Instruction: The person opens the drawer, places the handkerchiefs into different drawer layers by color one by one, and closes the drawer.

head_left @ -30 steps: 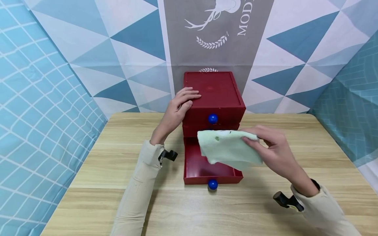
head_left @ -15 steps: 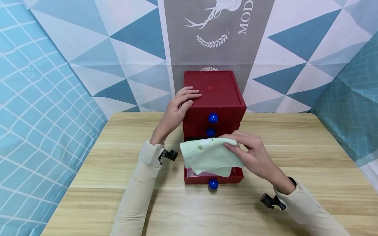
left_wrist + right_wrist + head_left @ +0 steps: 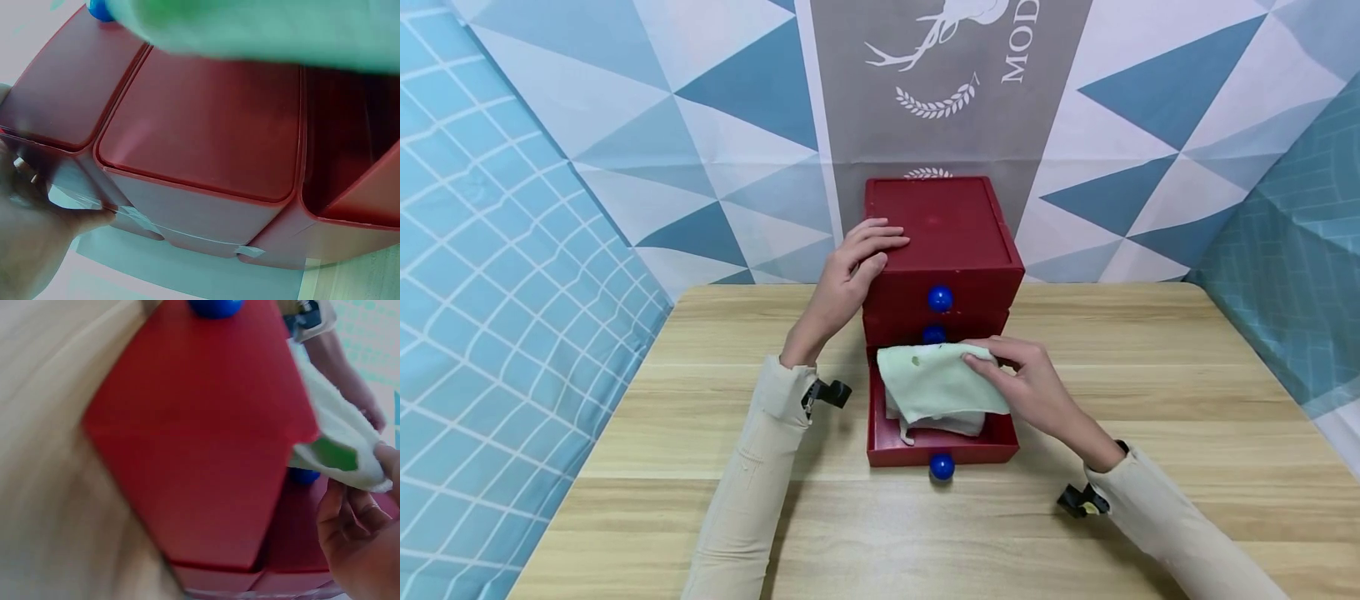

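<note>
A red cabinet point(image 3: 936, 221) of stacked drawers stands on the table. Its lowest drawer point(image 3: 898, 457) is pulled out. My left hand point(image 3: 853, 271) rests on the cabinet's top left edge, fingers flat on top, and the left wrist view shows the thumb point(image 3: 94, 217) along the side wall. With my right hand point(image 3: 1030, 387) I pinch a pale green towel point(image 3: 940, 383) by its right end, between thumb and fingers. The towel hangs over the pulled-out drawer, its lower folds inside the drawer walls. In the right wrist view a green patch shows on the towel point(image 3: 328, 409).
Blue round knobs sit on the drawer fronts: the top knob point(image 3: 940, 298), the middle knob point(image 3: 934, 335), and the bottom knob point(image 3: 942, 467). Wooden table point(image 3: 700, 417) surface surrounds the cabinet. A patterned backdrop point(image 3: 752, 108) rises right behind it.
My right hand has carried the towel leftward, from the drawer's right side to over it, then lowered it so its bottom folds drop inside. The left hand stays on the cabinet.
</note>
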